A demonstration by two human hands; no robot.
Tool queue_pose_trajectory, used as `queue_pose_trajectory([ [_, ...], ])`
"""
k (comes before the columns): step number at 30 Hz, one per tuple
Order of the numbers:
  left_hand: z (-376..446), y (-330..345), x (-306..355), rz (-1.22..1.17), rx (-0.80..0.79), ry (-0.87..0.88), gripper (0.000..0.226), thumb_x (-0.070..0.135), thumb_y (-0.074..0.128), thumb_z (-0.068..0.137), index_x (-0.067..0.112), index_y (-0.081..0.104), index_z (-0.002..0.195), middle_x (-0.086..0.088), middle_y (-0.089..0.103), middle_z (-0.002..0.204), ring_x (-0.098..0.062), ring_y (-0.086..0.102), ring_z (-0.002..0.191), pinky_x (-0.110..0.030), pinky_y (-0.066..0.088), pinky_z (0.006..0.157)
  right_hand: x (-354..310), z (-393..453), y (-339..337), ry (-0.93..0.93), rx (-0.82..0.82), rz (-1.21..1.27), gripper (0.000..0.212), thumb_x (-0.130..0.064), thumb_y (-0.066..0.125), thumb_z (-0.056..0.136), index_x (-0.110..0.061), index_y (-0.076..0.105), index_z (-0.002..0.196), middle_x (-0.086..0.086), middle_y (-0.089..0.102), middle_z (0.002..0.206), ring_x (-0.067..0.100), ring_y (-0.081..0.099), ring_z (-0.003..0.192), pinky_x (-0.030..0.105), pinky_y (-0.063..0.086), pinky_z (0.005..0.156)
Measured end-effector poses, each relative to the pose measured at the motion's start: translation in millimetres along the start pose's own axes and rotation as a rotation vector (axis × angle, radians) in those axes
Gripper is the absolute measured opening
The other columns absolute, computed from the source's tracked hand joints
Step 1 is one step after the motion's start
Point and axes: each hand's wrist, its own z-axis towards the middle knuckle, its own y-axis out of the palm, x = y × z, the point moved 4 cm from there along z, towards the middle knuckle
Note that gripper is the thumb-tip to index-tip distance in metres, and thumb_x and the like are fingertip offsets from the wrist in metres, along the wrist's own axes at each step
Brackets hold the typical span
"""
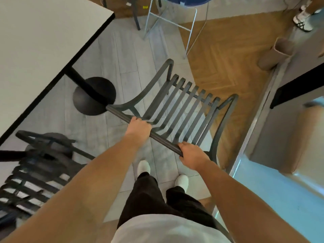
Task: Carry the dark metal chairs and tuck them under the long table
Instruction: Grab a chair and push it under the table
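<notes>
A: What is sitting nearest the camera?

B: A white shirt hem, dark trousers and two white shoes point(143, 167), standing on pale grey floor planks point(122, 55). Both bare arms are reaching forward from there.

A: And each grip?

B: The left hand point(139, 126) is curling its fingers over the top rail of the dark metal chair point(184, 106). The right hand point(192, 156) is wrapping the same rail nearer its right end. Both are grasping it firmly.

A: Where is that chair lying?

B: Just ahead of the feet, its slatted back and seat running away from the person, its curved arms flaring out on either side. Whether its legs are touching the floor, I cannot tell.

A: How much room is showing around it?

B: On the left, the rail's end is lying over the round black base point(94, 95) of the table's post. The long table point(43, 41) is showing a pale top with a black edge running diagonally, well left of the seat. On the right, the chair arm is sitting near a metal floor strip point(252, 127) and a grey wall beyond it. Bare floor is lying ahead of the seat.

A: Anything else by the table?

B: A second dark chair point(35, 172), blurred, is standing at lower left, partly under the table's edge.

A: And farther off?

B: The grey planks are meeting wooden herringbone flooring point(224, 67). A white-framed stool point(175, 20) with a blue seat is standing at the top, and a beige bin point(275, 53) is standing at the right.
</notes>
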Motion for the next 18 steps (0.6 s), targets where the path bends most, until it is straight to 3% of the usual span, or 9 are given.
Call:
queue_pose_trajectory([
  [4, -14, -2, 27, -0.037, -0.062, -0.078, 0.022, 0.012, 0.053, 0.100, 0.022, 0.067, 0.115, -0.002, 0.069, 0.112, -0.026, 0.063, 0.111, -0.042, 0.038, 0.105, 19, -6, -5, -0.033, -0.046, -0.070, 0.043, -0.020, 0.064, 0.097, -0.022, 0.055, 0.138, 0.003, 0.058, 0.116, 0.027, 0.063, 0.102, 0.043, 0.054, 0.092],
  [12, -25, -3, 52, -0.123, -0.114, -0.171, 0.019, 0.012, 0.058, 0.099, 0.020, 0.070, 0.112, -0.001, 0.070, 0.106, -0.025, 0.064, 0.103, -0.043, 0.044, 0.101, 48, -4, -19, -0.087, -0.115, -0.174, 0.044, -0.020, 0.054, 0.100, -0.029, 0.051, 0.143, 0.003, 0.066, 0.109, 0.019, 0.056, 0.086, 0.039, 0.055, 0.085],
  [18, -35, -8, 76, -0.171, -0.158, -0.259, 0.021, 0.013, 0.055, 0.103, 0.017, 0.067, 0.119, -0.004, 0.069, 0.111, -0.024, 0.065, 0.108, -0.039, 0.046, 0.098, 69, 5, -33, -0.158, -0.217, -0.232, 0.039, -0.020, 0.054, 0.100, -0.033, 0.052, 0.137, 0.001, 0.067, 0.104, 0.020, 0.063, 0.089, 0.042, 0.058, 0.086],
])
